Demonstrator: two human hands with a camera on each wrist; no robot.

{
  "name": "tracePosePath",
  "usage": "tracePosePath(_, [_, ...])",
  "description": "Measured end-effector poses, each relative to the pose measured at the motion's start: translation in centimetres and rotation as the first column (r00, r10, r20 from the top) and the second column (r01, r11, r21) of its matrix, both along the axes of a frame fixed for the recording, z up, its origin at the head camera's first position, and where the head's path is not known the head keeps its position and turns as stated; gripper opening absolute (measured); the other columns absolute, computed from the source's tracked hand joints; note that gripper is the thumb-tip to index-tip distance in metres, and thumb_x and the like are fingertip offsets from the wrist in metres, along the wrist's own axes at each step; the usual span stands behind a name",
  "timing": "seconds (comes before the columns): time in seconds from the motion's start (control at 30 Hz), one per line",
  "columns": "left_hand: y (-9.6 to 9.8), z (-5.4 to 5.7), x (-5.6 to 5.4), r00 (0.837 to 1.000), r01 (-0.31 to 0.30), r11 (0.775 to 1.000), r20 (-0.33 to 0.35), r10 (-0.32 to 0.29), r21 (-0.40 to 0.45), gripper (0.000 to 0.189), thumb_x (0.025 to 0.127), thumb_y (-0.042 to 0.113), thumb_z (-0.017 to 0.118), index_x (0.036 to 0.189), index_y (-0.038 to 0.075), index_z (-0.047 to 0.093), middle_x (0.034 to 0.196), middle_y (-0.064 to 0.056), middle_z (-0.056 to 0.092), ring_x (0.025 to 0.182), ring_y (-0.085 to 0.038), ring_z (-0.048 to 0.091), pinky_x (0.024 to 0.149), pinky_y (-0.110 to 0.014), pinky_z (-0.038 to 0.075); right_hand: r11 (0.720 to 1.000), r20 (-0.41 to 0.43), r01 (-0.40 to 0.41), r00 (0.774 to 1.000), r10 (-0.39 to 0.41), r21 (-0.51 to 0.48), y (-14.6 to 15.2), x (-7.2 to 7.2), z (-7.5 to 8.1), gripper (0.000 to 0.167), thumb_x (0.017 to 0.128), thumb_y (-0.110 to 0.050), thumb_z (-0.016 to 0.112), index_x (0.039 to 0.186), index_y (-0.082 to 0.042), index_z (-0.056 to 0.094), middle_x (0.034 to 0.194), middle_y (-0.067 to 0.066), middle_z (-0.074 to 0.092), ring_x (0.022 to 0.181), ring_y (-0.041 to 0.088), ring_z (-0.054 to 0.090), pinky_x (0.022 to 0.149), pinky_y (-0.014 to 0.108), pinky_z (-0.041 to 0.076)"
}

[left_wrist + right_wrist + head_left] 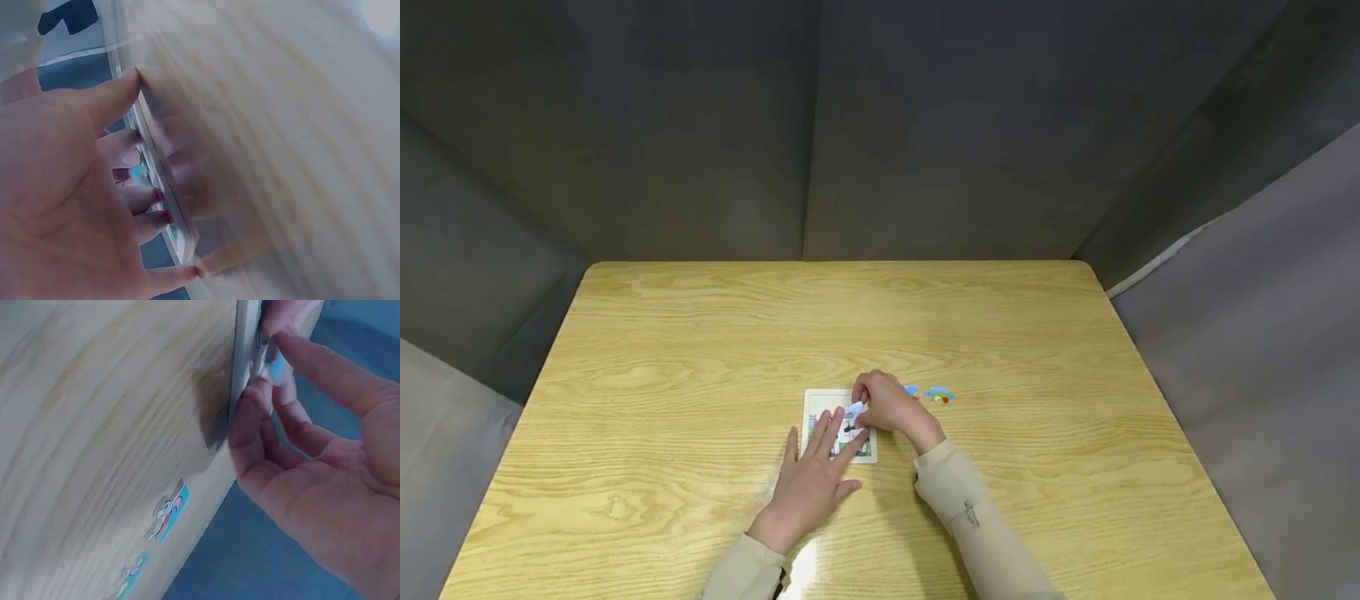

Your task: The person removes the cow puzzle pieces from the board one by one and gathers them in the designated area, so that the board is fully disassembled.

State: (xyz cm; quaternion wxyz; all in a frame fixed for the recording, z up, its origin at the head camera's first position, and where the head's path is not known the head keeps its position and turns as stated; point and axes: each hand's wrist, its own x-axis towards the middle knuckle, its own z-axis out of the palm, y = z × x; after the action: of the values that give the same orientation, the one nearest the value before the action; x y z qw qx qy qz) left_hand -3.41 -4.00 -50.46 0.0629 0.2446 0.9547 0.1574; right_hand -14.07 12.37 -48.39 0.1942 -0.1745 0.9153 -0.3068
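Head view shows the right hand (886, 404) above the right side of a shallow puzzle tray (815, 400), with a jigsaw piece (854, 407) between its thumb and fingers. This grip is nearly closed, only as wide as the thin piece needs. Whether the piece touches the tray beneath, I cannot tell. The grip of the left hand (811, 487) holds nothing: the fingers are long and spread, the middle ones lying over the tray, the thumb and little finger outside it on the worktop (700, 350).

The piece appears to be thin printed card or board, so I judge it very light and rather stiff. Its printed face may be a little slippery, and its narrow knobs could bend or peel if they are pressed hard. Therefore it is better to pinch it by opposite edges, at the broad body, with a soft force. The tray also seems light and could slide, so flat fingers on its border are a sensible support.

To the right of the tray lie a loose blue-topped piece (940, 395) and, nearer to the right hand, a second loose piece (912, 390). Being so flat, they should be easiest to lift from an edge, by the fingertips.
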Motion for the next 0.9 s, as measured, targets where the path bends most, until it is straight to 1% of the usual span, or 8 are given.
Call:
tracePosePath(0.17, [0.0,-0.1,0.0,1.000,0.004,1.000,-0.001,-0.004,0.005,0.063,0.094,0.043,0.061,0.151,0.022,0.041,0.161,-0.019,0.017,0.146,-0.037,0.018,0.107,-0.071,0.018,0.997,0.016,0.010,1.000,-0.009,-0.075,0.2,0.0,-0.1,0.025,0.074,0.006,0.079,0.091,-0.003,0.062,0.074,0.005,0.058,0.062,0.012,0.049,0.057,0.023,0.043])
tracePosePath(0.43, [-0.1,-0.3,0.0,1.000,0.008,1.000,-0.003,-0.007,0.022,0.064,0.094,0.041,0.062,0.151,0.021,0.040,0.160,-0.020,0.019,0.146,-0.037,0.019,0.107,-0.071,0.018,0.975,0.024,0.062,0.998,-0.059,-0.215,2.0,0.2,-0.1,0.024,0.078,0.001,0.080,0.090,-0.005,0.062,0.079,0.004,0.061,0.060,0.012,0.054,0.056,0.024,0.047])
tracePosePath(0.57, [0.0,-0.2,-0.1,1.000,0.000,1.000,-0.003,0.000,0.018,0.065,0.094,0.041,0.062,0.151,0.021,0.039,0.160,-0.020,0.019,0.146,-0.038,0.019,0.108,-0.070,0.018,0.942,0.062,0.109,0.994,-0.094,-0.318,3.6,0.4,0.3,0.020,0.080,0.004,0.077,0.092,-0.001,0.062,0.079,0.008,0.062,0.062,0.023,0.062,0.056,0.029,0.052])
tracePosePath(0.6, [0.0,-0.2,-0.1,1.000,-0.001,1.000,-0.003,0.001,0.018,0.065,0.094,0.041,0.062,0.151,0.021,0.039,0.160,-0.020,0.019,0.146,-0.038,0.019,0.108,-0.070,0.018,0.933,0.072,0.124,0.992,-0.106,-0.339,4.0,0.6,0.9,0.019,0.080,0.006,0.076,0.093,0.001,0.062,0.080,0.011,0.063,0.064,0.029,0.064,0.056,0.029,0.052])
tracePosePath(0.7, [0.0,-0.1,-0.1,1.000,-0.003,1.000,-0.006,0.003,0.016,0.065,0.094,0.041,0.062,0.152,0.021,0.039,0.159,-0.021,0.020,0.145,-0.038,0.020,0.108,-0.069,0.018,0.915,0.092,0.177,0.984,-0.154,-0.362,5.9,0.7,1.2,0.019,0.082,0.005,0.075,0.095,0.002,0.062,0.081,0.012,0.065,0.066,0.034,0.064,0.054,0.028,0.050])
tracePosePath(0.77, [0.0,-0.1,-0.1,1.000,-0.001,1.000,-0.008,0.002,0.016,0.065,0.094,0.040,0.062,0.151,0.021,0.039,0.159,-0.021,0.020,0.145,-0.038,0.020,0.108,-0.069,0.018,0.913,0.086,0.202,0.979,-0.183,-0.354,7.5,0.8,1.4,0.019,0.083,0.005,0.074,0.097,0.003,0.062,0.082,0.013,0.065,0.064,0.033,0.061,0.052,0.026,0.048])
tracePosePath(0.83, [0.0,-0.1,-0.1,1.000,0.002,1.000,-0.013,-0.001,0.019,0.065,0.094,0.040,0.062,0.151,0.021,0.040,0.159,-0.021,0.021,0.145,-0.038,0.021,0.108,-0.070,0.019,0.911,0.085,0.231,0.973,-0.215,-0.341,9.5,0.7,1.0,0.019,0.084,0.003,0.074,0.099,0.002,0.062,0.082,0.012,0.065,0.063,0.028,0.059,0.053,0.029,0.050])
tracePosePath(0.9, [0.0,-0.1,0.0,1.000,0.005,1.000,-0.016,-0.005,0.020,0.065,0.094,0.040,0.062,0.151,0.020,0.040,0.159,-0.021,0.020,0.145,-0.038,0.021,0.108,-0.070,0.019,0.902,0.084,0.264,0.964,-0.251,-0.341,11.4,0.8,1.1,0.019,0.085,0.004,0.073,0.100,0.005,0.061,0.082,0.015,0.065,0.063,0.029,0.058,0.054,0.032,0.052])
